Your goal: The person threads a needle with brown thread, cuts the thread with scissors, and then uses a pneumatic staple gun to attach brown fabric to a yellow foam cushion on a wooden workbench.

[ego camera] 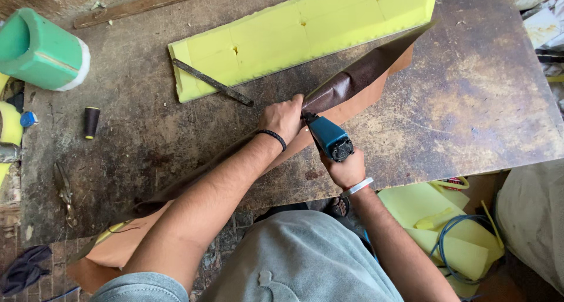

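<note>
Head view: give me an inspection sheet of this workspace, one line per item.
Surface: worn, stained wooden table.
Job's things: long brown leather strip folded along the table; blue power tool set against it.
Clutter: yellow foam slab with a dark metal bar on it; green foam roll; dark thread spool; pliers.
Hands: left hand presses on the strip; right hand grips the tool.
Cables: blue cable coiled over yellow foam below the table.
Surroundings: brick floor; dark cloth.
</note>
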Available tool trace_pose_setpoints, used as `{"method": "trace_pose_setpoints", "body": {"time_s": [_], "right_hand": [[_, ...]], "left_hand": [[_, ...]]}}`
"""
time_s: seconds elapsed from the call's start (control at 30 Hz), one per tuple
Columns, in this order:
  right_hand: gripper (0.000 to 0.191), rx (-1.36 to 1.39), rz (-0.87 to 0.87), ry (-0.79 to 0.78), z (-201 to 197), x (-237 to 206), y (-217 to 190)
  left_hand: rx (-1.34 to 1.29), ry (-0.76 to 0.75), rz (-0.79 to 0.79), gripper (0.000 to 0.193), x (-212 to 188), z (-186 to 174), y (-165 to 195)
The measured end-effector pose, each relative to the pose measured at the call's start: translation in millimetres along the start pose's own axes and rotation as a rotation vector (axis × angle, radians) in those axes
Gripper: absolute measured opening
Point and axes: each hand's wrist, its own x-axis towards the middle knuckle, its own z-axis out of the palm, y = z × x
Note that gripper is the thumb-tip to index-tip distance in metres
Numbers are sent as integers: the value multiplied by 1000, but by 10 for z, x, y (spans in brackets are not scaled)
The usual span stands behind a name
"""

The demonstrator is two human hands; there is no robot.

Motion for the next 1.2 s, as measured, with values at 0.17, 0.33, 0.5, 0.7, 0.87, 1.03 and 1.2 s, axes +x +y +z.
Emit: {"method": "trace_pose_setpoints", "body": {"time_s": [0.17, 0.33, 0.5, 0.7, 0.87, 1.03, 1.2], "right_hand": [[23, -99, 8, -23, -22, -1, -11], [25, -87, 50, -8, -7, -14, -4], [39, -131, 245, -62, -282, 46, 308], [79, -551, 251, 63, -791, 71, 1167], [47, -688, 80, 26, -1095, 8, 1664], [42, -568, -22, 26, -1162, -256, 1416], [28, -334, 40, -44, -1181, -447, 823]], "left_hand": [[15, 56, 28, 23, -21, 20, -12], [-5, 22, 36, 40, -60, -69, 18], [-115, -56, 101, 88, -298, -111, 80], [-197, -58, 178, 94, -1200, 388, 12], [-116, -51, 207, 93, -1517, 809, 284], [-131, -3, 211, 90, -1647, 949, 407], [-143, 66, 228, 91, -1357, 1036, 608]]}}
